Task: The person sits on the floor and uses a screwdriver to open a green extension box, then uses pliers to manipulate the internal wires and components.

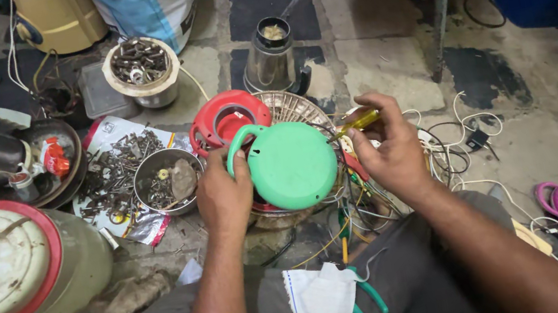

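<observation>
1. While my left hand (224, 192) grips the round green casing (290, 164) by its edge, thumb hooked near the green handle loop (240, 142), I judge the main thing is to keep that casing from turning, so I hold it tilted toward me above my lap.
2. My right hand (390, 149) is closed around a yellow-handled screwdriver (358, 121), fingers curled over the handle; the tip points at the right edge of the casing, though I cannot tell whether it touches a screw.
3. To do this well, I think I should keep the screwdriver straight in line with whatever it bites, and press gently, since the plastic shell looks smooth and could slip in my grip.
4. I should also mind the loose wires (349, 216) hanging just under the casing, as a careless pull could tug them.
5. The casing itself is a mint-green plastic disc, flat-faced and plain, with a small dark spot near its middle and rounded rims.
6. It sits in front of a red plastic ring (226, 118) and a pale fan grille (295, 110) on the floor.
7. Near my left hand stands a steel bowl (163, 179) holding screws and scraps; green-handled pliers (364, 295) and a white cloth (326, 299) rest on my lap.
</observation>
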